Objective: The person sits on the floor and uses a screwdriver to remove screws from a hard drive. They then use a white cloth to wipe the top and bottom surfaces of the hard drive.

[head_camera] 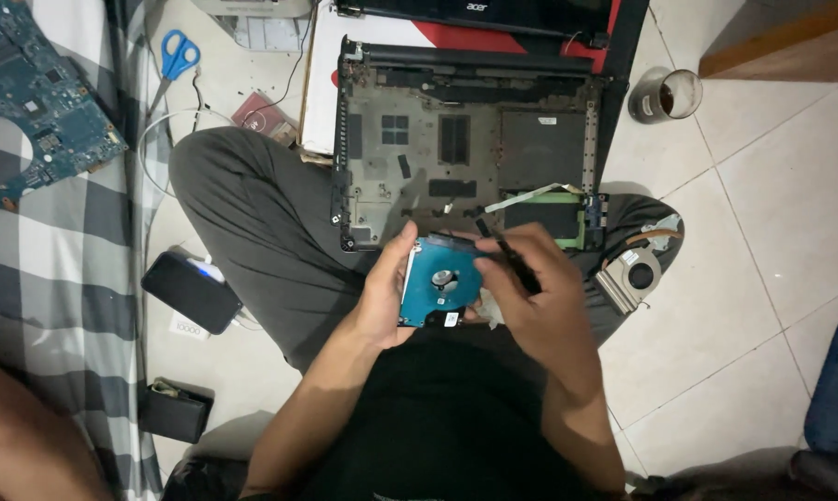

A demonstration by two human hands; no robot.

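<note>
Both forearms bent in over lap. Left hand (382,301) curled around blue hard drive (440,289), thumb on its top edge, drive held above knees, just below open laptop base (465,148). Right hand (540,301) closed on black screwdriver (510,255), tip at drive's upper right corner. White label on drive's lower edge. Red-and-white box (322,83) under laptop base.

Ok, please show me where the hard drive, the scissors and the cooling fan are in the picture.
hard drive (440,289), head view, on its blue circuit board face.
scissors (179,53), head view, on the blue handles.
cooling fan (639,276), head view, on the round fan housing.
</note>
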